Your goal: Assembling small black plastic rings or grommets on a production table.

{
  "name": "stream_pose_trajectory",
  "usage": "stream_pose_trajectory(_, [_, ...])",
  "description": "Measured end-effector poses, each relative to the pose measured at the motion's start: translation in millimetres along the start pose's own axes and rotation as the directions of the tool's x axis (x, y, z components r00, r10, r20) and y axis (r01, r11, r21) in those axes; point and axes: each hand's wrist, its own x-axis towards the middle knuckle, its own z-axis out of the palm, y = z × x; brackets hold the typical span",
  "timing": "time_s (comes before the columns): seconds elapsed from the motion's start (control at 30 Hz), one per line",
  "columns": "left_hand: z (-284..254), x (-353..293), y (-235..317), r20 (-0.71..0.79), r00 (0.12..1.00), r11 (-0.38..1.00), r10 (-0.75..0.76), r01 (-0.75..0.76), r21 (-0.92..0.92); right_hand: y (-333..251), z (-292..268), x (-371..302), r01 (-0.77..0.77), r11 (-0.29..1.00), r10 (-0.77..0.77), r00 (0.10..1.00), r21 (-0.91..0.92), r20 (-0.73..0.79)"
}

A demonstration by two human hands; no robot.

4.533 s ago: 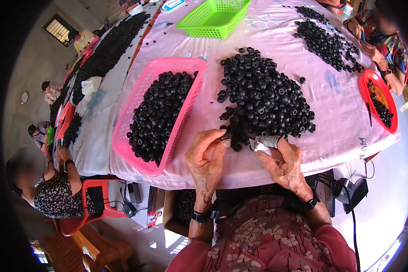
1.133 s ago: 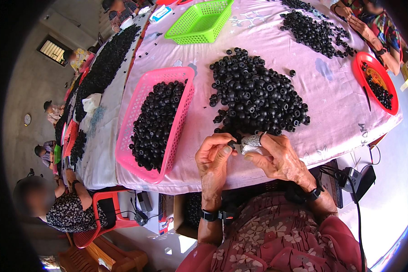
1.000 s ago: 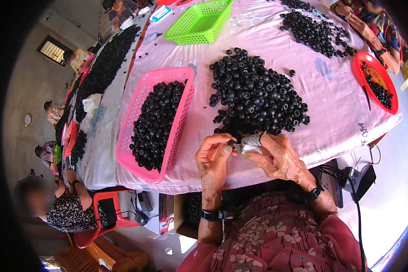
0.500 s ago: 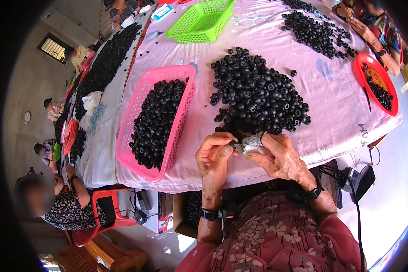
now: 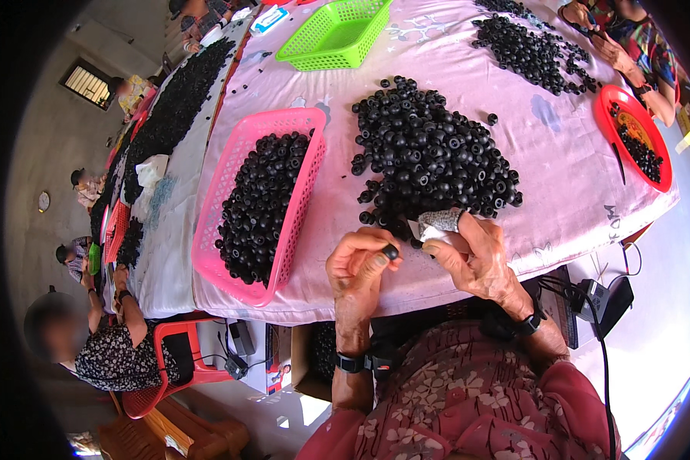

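My left hand (image 5: pixel 356 264) pinches one small black rounded piece (image 5: pixel 391 251) between thumb and fingertips, just above the near table edge. In my right hand (image 5: pixel 479 261) is a small flat metal blade (image 5: pixel 415 228) with white wrapping around its grip; a grey speckled cover sits on the index finger. A small gap separates the blade tip from the held piece. Beyond both hands spreads a heap of similar black pieces (image 5: pixel 437 153), many showing a round hole. To the left, a pink basket (image 5: pixel 300 201) holds many more of them.
A green basket (image 5: pixel 337 57) stands far back. A red tray (image 5: pixel 665 165) with black pieces lies at the right edge, near a co-worker (image 5: pixel 644 46). Another heap (image 5: pixel 517 54) is at far right. A person (image 5: pixel 126 353) sits at left by a red chair (image 5: pixel 184 353). Cables (image 5: pixel 606 368) hang at right.
Earlier the black piece was held up against the blade. Now my hands have parted: the left has tilted the piece nearer me, while the blade has shifted toward the heap.
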Motion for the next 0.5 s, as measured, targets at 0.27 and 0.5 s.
stream_pose_trajectory(0.27, [0.6,2.9,-2.1,-0.033,0.999,1.000,0.004,-0.004,-0.006,-0.8,2.7,1.6,0.000,1.000,0.001,0.999,0.012,-0.047])
stream_pose_trajectory(0.5, [2.2,3.6,-1.3,-0.067,0.998,0.999,-0.005,0.003,-0.033,1.9,3.3,0.4,0.004,0.999,-0.004,1.000,-0.046,-0.001])
